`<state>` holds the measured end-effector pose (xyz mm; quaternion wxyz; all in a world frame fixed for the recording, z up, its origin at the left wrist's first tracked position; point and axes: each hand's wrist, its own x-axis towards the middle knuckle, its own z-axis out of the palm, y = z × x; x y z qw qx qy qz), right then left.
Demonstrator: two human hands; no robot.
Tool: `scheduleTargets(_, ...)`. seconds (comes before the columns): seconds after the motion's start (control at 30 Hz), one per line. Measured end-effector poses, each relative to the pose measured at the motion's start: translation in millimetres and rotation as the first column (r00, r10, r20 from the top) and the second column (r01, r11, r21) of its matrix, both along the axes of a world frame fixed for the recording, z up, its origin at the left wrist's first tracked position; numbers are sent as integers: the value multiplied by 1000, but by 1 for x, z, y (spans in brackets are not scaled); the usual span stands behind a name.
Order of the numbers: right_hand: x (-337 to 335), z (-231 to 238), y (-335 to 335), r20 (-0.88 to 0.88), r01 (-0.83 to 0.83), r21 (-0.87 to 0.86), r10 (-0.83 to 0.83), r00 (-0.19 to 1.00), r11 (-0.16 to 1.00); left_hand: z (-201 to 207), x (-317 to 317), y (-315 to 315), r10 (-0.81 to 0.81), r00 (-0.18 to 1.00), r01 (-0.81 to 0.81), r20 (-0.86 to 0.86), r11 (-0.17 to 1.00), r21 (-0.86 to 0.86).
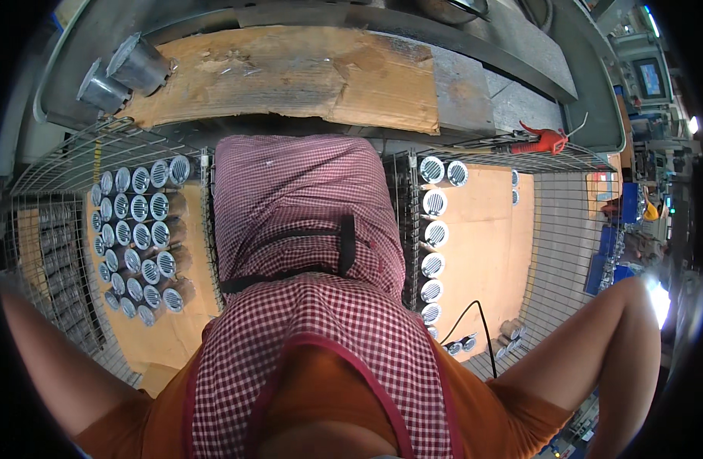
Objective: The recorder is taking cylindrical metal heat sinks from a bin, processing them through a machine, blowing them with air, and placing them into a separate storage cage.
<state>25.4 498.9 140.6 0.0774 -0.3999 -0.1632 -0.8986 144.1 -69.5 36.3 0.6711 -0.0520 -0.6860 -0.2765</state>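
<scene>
Neither of my hands shows. My left arm [64,363] reaches out past the left rim of the head view. On the other side, my right arm [596,336] bends at the elbow and drops toward the lower right rim, its hand hidden. Left of my checked apron [313,306], a wire basket [156,138] holds rows of metal cylinders [140,180] with slotted round ends. In a second wire basket [565,229] on the right, a column of similar cylinders [435,234] stands along the near side wall, with several more in its lower corner.
A worn cardboard sheet [290,73] covers the bench ahead. Two grey metal cups [136,64] stand at its left end. A red air gun [546,141] rests on the right basket's rim. A black cable [485,329] curves through that basket. Machines with a screen [649,78] stand far right.
</scene>
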Motion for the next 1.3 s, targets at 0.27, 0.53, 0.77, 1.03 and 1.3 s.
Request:
scheduleTargets(0.27, -2, -11, -13, -23, 150, -17, -150, 988, 989, 11, 3, 1, 17, 1000, -17, 4, 993, -119)
scheduleTargets(0.53, 6, -18, -28, -74, 329, -40, -331, 941, 944, 14, -9, -5, 1, 999, -9, -35, 974, -226)
scheduleTargets(0.77, 13, -37, -48, -50, 481, -73, -485, 873, 874, 24, -15, -19, -17, 1000, 8, -24, 938, -346)
scheduleTargets(1.03, -6, -46, -79, -38, 556, -86, -560, 828, 827, 31, 2, -33, 66, 997, -73, -32, 889, -452)
scheduleTargets(1.3, -23, -36, -86, -55, 641, -47, -643, 764, 766, 27, 9, -25, 131, 991, -132, -38, 856, -500)
